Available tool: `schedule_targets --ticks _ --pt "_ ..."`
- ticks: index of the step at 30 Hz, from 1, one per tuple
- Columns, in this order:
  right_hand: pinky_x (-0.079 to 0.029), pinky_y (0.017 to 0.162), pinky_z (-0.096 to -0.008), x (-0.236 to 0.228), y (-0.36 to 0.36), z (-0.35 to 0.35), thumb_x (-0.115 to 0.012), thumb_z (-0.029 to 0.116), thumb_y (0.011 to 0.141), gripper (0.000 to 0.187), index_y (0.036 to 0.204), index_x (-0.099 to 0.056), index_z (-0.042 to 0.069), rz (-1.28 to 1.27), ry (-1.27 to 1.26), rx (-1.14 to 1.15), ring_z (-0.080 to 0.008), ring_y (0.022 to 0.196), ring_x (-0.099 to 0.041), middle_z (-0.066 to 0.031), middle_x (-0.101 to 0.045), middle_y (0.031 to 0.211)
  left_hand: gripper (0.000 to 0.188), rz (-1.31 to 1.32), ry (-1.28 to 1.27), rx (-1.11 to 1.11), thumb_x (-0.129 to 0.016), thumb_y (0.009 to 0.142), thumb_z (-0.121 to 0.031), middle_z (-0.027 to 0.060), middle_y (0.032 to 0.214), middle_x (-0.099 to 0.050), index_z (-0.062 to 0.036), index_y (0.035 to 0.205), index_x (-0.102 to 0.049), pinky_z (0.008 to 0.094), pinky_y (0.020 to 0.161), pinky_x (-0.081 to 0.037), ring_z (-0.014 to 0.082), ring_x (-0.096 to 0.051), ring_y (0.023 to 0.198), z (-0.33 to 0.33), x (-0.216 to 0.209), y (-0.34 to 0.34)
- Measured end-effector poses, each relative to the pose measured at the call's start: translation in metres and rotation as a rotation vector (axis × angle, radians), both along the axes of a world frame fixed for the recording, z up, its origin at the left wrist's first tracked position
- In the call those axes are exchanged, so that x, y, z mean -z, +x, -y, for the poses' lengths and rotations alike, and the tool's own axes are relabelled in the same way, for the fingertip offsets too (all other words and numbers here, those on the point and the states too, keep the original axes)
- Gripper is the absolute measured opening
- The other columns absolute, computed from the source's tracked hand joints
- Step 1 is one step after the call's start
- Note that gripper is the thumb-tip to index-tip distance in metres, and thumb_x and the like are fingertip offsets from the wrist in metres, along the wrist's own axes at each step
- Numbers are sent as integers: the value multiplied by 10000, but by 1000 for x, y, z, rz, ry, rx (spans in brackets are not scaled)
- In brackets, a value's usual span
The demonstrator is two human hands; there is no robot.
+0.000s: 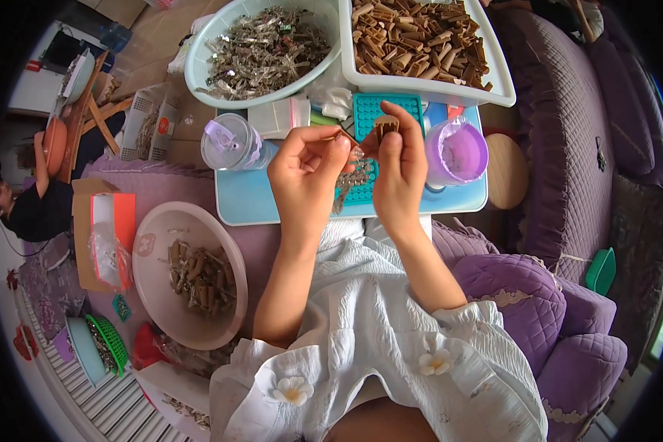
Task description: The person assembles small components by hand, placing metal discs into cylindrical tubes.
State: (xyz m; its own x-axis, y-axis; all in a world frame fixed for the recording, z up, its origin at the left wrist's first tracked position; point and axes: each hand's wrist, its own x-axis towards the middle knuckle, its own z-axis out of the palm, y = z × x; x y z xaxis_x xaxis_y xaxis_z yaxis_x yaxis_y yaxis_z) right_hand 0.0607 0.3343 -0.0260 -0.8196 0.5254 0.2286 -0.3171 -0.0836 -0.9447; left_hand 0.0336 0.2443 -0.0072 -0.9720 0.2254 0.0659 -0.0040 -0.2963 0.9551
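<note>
White crinkled garment (pixel 368 295) with flower appliqués (pixel 292 390) fills the bottom centre. At upper centre, over a teal studded mat (pixel 368 107), the right hand (pixel 401 177) grips a brown curved piece (pixel 387 127) between thumb and fingers; the left hand (pixel 311 171) pinches a thin object (pixel 350 138) too small to identify.

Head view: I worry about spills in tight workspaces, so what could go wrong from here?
The lidded cup stands close beside the left hand, so a sideways swing might knock it over.

Small shiny pieces lie below the hands near the table's near edge; a sleeve or wrist could brush some off.

The brown piece is held only by the right hand's fingers, so it might slip.
</note>
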Motion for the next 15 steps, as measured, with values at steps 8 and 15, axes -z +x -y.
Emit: schedule_targets --ticks 8,15 --pt "-336 569 -177 8 12 27 -328 95 892 245 1113 -404 21 32 -10 -33 -62 657 -373 -9 -434 804 96 -200 -185 -327 -594 744 -10 32 728 -592 20 833 -576 163 557 -428 40 -526 618 3 26 43" --pt "-428 586 -203 15 21 31 -414 65 859 200 1043 -458 -2 19 -129 -84 -70 669 -498 -52 -564 818 110 -147 -162 -344 -584 758 -22 17 726 -585 19 860 -581 153 540 -404 29 -498 617 13 30 46"
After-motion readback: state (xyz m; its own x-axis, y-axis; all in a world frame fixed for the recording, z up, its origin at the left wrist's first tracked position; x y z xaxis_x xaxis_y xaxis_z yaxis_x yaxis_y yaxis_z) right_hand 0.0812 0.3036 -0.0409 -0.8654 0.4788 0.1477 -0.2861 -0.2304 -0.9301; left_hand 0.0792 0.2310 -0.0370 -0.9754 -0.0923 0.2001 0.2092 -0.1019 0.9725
